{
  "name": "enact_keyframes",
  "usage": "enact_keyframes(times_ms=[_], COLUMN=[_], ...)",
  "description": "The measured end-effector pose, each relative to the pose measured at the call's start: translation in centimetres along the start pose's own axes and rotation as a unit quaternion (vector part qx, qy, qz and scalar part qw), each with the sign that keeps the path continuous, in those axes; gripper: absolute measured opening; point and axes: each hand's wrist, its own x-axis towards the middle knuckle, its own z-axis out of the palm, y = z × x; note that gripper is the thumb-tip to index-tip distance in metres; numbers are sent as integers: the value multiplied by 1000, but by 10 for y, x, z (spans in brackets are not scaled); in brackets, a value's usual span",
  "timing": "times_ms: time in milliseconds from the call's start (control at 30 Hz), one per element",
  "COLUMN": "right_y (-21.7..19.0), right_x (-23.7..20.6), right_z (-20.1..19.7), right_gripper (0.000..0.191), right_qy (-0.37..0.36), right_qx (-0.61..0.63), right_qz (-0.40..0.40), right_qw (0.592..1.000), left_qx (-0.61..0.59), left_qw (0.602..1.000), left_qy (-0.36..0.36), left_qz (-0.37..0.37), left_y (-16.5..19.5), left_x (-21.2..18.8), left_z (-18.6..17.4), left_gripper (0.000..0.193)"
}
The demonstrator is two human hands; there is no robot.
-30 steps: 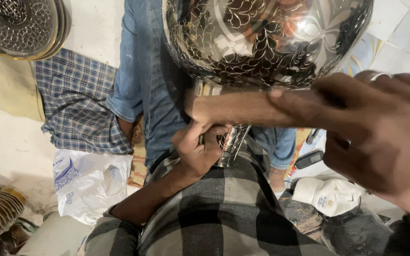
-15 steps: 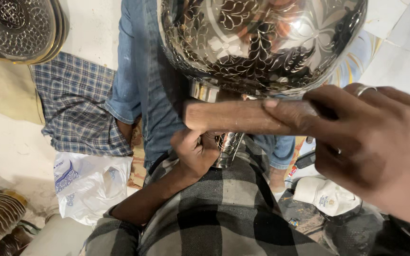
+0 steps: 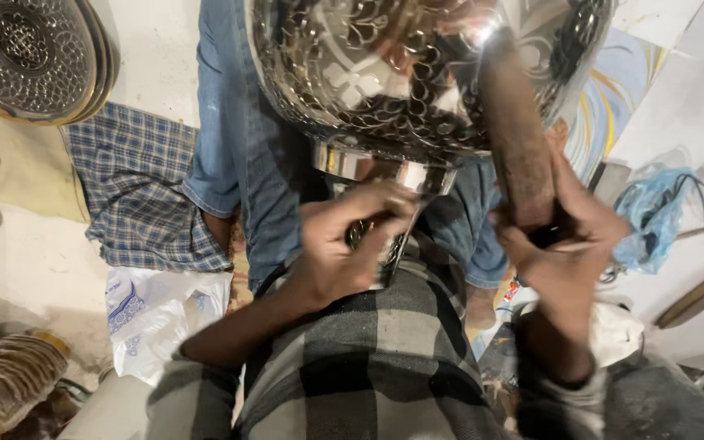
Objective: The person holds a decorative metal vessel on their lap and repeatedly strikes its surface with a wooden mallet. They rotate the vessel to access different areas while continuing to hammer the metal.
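A large shiny metal vessel (image 3: 385,73) with engraved floral patterns fills the top of the view. Its narrow polished neck (image 3: 368,167) points down toward me. My left hand (image 3: 344,248) is closed around the stem just below that neck. My right hand (image 3: 564,244) grips the lower end of a thick brown wooden stick (image 3: 515,138). The stick stands almost upright, and its upper end rests against the vessel's rounded side. My checked grey and black shirt (image 3: 368,367) covers the lower middle of the view.
Legs in blue jeans (image 3: 238,147) lie under the vessel. Stacked engraved metal plates (image 3: 26,57) sit at the top left, above a blue checked cloth (image 3: 136,191) and a white plastic bag (image 3: 165,314). A blue plastic bag (image 3: 649,216) and dark cables lie at the right.
The wooden stick has swung from lying across under the vessel to standing nearly upright against its side. My right hand has moved away from the camera with it. My left hand stays on the stem.
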Motion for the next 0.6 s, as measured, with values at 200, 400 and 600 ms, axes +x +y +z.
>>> enact_keyframes(times_ms=[200,400,600], right_y=[48,57,50], right_x=[-54,-78,-87], right_z=[10,-5,-21], right_gripper=[70,71,68], right_qy=[109,136,181], right_qx=[24,24,30], right_qz=[46,64,81], right_qw=[993,988,980], left_qx=[268,286,333], left_qw=[933,909,889], left_qy=[-228,-299,-312], left_qz=[73,52,41], left_y=[7,4,11], left_x=[25,41,45], left_z=[6,14,28], left_gripper=[68,64,64])
